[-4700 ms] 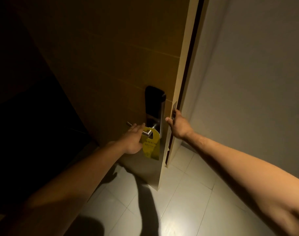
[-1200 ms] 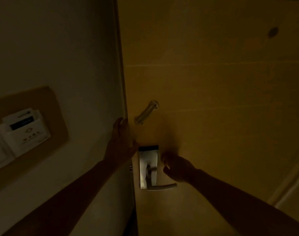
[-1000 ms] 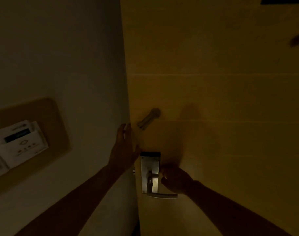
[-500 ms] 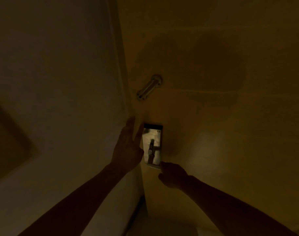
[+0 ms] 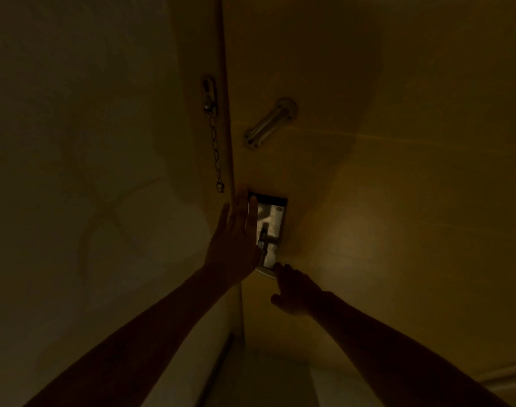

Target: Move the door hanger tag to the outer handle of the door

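A: Head view, very dim. Wooden door point(image 5: 383, 177) fills the right half, wall point(image 5: 89, 171) the left. Left hand point(image 5: 233, 242) is flat, fingers spread and pointing up, lying over the door's edge and the left margin of the metal lock plate point(image 5: 272, 227). It grips nothing.

B: Right hand?

A: Right hand point(image 5: 297, 292) sits below the plate, fingers loosely curled, the fingertips point(image 5: 278, 267) touching the lever handle point(image 5: 265, 271), which shows only as a pale sliver at the plate's lower edge. Whether they are closed around the lever I cannot tell; the hand is in shadow.

B: Door hanger tag position relative to the hands?

A: Not visible anywhere in this view. Neither hand shows it, and nothing hangs on the part of the lever that can be seen. Its location cannot be stated from this side of the door.

B: Other fittings?

A: A security chain point(image 5: 215, 148) hangs straight down from its mount point(image 5: 208, 94) on the frame, loose end just above and left of the left hand. Its slotted chain track point(image 5: 270, 123) is screwed at a slant on the door, above the lock plate, well clear of both hands. Pale floor point(image 5: 265, 383) shows between the forearms at the bottom.
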`<act>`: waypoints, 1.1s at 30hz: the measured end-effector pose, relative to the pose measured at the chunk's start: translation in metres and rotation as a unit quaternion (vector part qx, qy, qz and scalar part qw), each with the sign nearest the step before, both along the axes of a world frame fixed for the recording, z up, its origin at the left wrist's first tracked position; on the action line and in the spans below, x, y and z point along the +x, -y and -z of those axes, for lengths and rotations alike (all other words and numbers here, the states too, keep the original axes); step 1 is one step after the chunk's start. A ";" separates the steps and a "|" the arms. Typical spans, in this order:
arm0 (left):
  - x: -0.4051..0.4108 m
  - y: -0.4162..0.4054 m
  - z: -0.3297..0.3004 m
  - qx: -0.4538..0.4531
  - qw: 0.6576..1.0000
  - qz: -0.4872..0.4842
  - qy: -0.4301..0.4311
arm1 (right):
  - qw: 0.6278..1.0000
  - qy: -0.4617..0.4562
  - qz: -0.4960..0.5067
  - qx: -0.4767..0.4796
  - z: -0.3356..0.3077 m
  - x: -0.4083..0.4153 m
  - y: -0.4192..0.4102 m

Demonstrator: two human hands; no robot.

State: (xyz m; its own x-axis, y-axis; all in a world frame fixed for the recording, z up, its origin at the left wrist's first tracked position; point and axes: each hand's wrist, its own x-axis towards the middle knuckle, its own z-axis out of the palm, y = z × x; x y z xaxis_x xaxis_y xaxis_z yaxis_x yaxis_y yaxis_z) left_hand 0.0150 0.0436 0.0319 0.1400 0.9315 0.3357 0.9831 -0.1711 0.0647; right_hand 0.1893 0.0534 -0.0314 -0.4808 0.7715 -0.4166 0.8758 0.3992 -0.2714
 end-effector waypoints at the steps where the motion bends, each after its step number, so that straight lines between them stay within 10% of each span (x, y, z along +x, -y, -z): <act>1: 0.000 -0.003 0.000 0.000 1.000 -0.007 -0.010 | 1.000 -0.003 0.005 -0.007 0.001 -0.001 -0.002; 33: -0.012 -0.030 -0.014 -0.002 0.999 0.030 -0.040 | 0.997 -0.028 0.074 -0.015 0.007 -0.007 -0.026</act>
